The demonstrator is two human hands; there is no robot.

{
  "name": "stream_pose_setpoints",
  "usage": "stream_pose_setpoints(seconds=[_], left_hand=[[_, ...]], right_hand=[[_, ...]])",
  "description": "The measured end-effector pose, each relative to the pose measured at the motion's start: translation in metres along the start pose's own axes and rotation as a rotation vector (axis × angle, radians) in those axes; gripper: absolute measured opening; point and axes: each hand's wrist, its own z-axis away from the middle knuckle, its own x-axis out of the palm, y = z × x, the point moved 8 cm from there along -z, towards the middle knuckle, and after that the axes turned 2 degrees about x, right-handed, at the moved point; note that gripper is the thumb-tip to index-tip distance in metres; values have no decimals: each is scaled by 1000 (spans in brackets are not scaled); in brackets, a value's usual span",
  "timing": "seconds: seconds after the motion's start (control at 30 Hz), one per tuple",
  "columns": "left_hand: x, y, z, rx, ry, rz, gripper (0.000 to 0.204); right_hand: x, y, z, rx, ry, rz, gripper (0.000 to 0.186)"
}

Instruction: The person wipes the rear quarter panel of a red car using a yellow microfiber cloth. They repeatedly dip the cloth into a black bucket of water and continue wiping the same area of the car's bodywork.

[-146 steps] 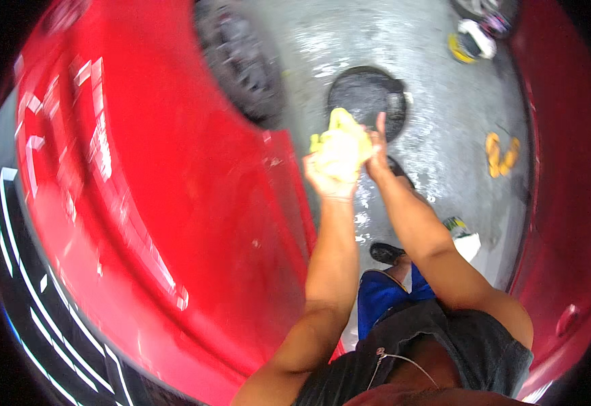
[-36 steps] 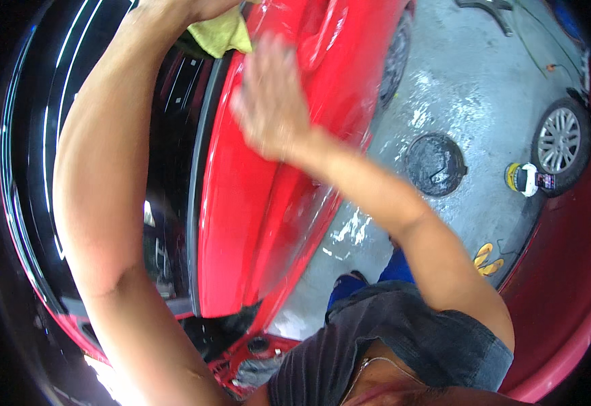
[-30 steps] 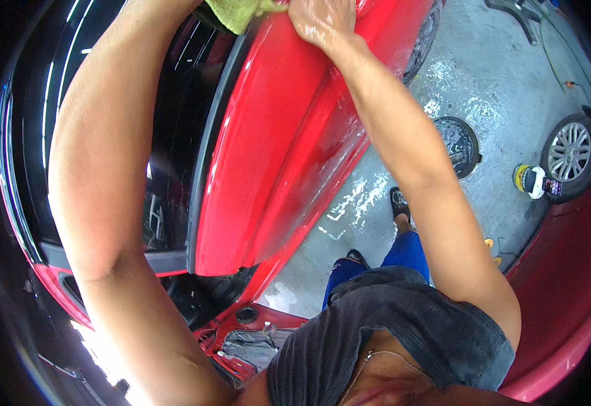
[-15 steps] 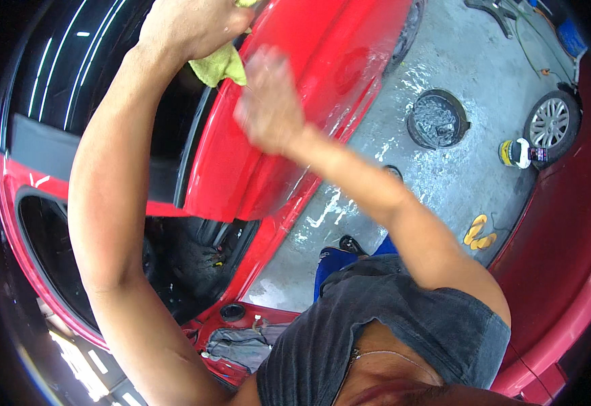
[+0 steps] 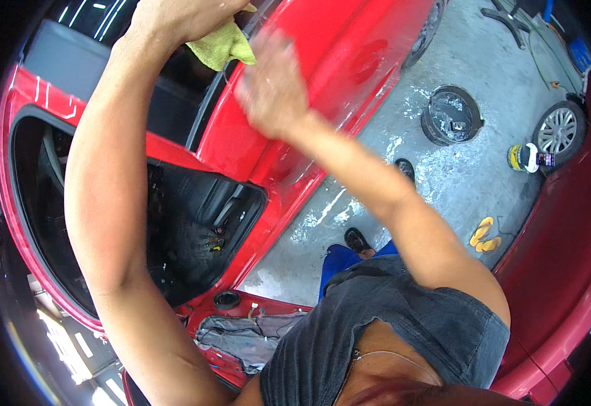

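My left hand (image 5: 187, 15) grips a yellow-green cloth (image 5: 221, 47) at the top of the view, over the dark window (image 5: 173, 84) where it meets the red car's bodywork (image 5: 329, 40). My right hand (image 5: 271, 84) is raised just right of the cloth, above the glossy red panel. Motion smears its fingers, so I cannot make out their shape. Wet sheen and streaks show on the panel below it.
An open door (image 5: 241, 314) with its inner lining exposed lies below the doorway. On the grey floor are a black bucket (image 5: 437, 118), a labelled tub (image 5: 518, 157), yellow sandals (image 5: 481, 232) and a metal stand (image 5: 505, 20). A darker red car (image 5: 552, 284) borders the right.
Earlier both hands held the cloth over the floor; now it is up at the car in my left hand. My right hand has shifted back and forth beside it, and more doorway shows.
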Motion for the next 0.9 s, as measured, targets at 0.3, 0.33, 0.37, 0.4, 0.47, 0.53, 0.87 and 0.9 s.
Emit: stream_pose_setpoints(seconds=[0.3,0.33,0.37,0.4,0.47,0.53,0.87,0.9], left_hand=[[0,-19,31,32,47,66,29],[-1,-22,33,-4,13,67,30],[-2,-24,38,-24,3,65,30],[-3,-24,43,-44,-7,63,30],[-1,-25,49,-54,-31,44,31],[8,-30,53,-34,-63,-1,32],[33,-62,62,108,-24,-54,28],[39,-71,60,171,-16,-96,30]], right_hand=[[21,-95,92,-24,-208,-156,76],[21,-91,91,-81,-224,-141,75],[18,-89,86,-139,-248,-130,75],[18,-74,69,-96,-207,-39,73],[16,-60,53,27,-139,-78,72],[18,-88,95,-92,-199,-95,69],[24,-116,127,-167,-249,-259,70],[21,-114,115,-163,-259,-261,70]])
